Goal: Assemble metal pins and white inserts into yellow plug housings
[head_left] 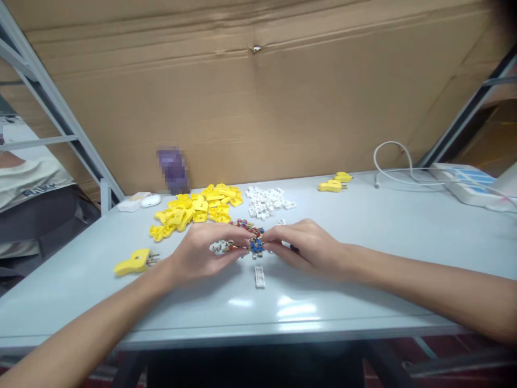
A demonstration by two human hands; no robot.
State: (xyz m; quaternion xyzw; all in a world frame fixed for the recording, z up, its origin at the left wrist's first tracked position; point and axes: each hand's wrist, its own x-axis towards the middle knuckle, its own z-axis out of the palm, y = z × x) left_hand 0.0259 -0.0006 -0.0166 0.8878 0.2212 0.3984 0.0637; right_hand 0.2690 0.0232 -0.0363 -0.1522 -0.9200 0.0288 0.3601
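Observation:
A small cluster of blue-ended metal plug pins (pixel 256 246) sits between the fingertips of both hands, above the table. My left hand (pixel 205 248) pinches it from the left with thumb and fingers. From the right, my right hand (pixel 307 245) closes its fingertips on the other side. Behind the fingers lies a pile of red- and blue-ended metal pins (pixel 242 223), partly hidden by the hands. A white plastic insert (pixel 259 277) rests on the table just in front of the hands. Small metal pieces (pixel 218 246) show through the gap in my left hand.
Yellow plug shells (pixel 194 207) and white inserts (pixel 266 201) are heaped at the back. A yellow plug (pixel 135 262) lies at left, two more yellow plugs (pixel 332 185) at back right. A power strip (pixel 464 183) with a white cable stands far right. Another person (pixel 36 188) is at left.

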